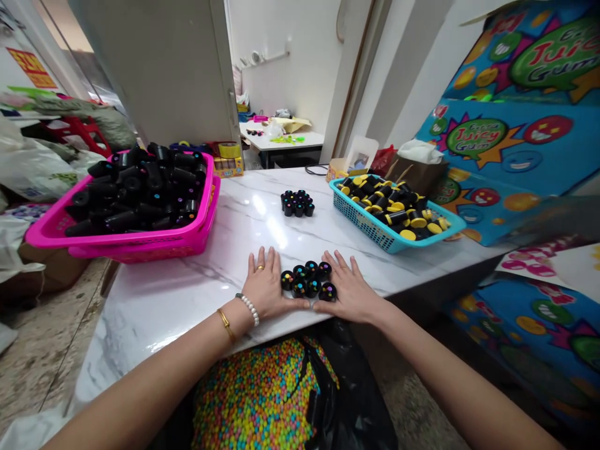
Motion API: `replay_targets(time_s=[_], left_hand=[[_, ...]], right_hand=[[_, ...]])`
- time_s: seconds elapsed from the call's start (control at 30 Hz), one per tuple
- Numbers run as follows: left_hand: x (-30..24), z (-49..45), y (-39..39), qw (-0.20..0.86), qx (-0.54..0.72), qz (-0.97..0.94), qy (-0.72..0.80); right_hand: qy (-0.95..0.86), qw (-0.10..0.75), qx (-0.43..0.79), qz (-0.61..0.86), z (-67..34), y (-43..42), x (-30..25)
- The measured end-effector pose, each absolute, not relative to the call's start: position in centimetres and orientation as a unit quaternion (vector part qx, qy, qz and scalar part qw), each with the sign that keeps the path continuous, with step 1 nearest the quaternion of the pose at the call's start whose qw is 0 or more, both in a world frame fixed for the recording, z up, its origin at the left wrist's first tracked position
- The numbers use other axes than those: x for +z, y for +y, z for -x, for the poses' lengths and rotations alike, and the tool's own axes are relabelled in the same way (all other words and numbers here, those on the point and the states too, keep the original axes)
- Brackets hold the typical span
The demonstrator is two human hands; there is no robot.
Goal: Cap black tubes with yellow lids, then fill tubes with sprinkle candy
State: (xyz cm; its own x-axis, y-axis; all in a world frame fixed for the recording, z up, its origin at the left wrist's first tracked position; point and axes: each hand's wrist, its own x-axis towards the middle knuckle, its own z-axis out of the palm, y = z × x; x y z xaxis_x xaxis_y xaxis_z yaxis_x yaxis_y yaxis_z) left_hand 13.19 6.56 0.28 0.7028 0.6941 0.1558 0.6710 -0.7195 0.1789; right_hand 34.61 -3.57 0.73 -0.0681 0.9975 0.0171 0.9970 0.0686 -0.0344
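A small cluster of upright black tubes [308, 280] filled with coloured candy beads stands near the front edge of the white marble table [187, 294]. My left hand [265, 284] lies flat on the table with fingers stretched out, touching the cluster's left side. My right hand [347, 289] lies flat the same way against the cluster's right side. Both hands cup the group between them without gripping any tube. A second cluster of filled black tubes [297, 203] stands farther back at the table's middle.
A pink basket [117, 240] heaped with empty black tubes sits at the left. A blue basket [375, 228] of black tubes with yellow caps sits at the right. A black bag of coloured candy beads [262, 394] lies below the table edge. Printed cartons [510, 137] stand at the right.
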Motion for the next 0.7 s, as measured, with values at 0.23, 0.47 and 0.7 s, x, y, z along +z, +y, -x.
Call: replay_targets(time_s=[0.23,0.47,0.7], left_hand=[[0.9,-15.7,10.1,0.056,0.070,-0.925,0.369],[1.5,-17.8,13.7,0.064,0.032,-0.932,0.355],[0.9,-17.8,14.3,0.056,0.057,-0.948,0.307]], right_hand=[[-0.712,0.023,0.035,0.701,-36.2,-0.2,0.6],[-0.711,0.035,0.064,0.700,-37.8,2.9,1.0],[-0.723,0.065,0.048,0.686,-38.0,3.0,0.4]])
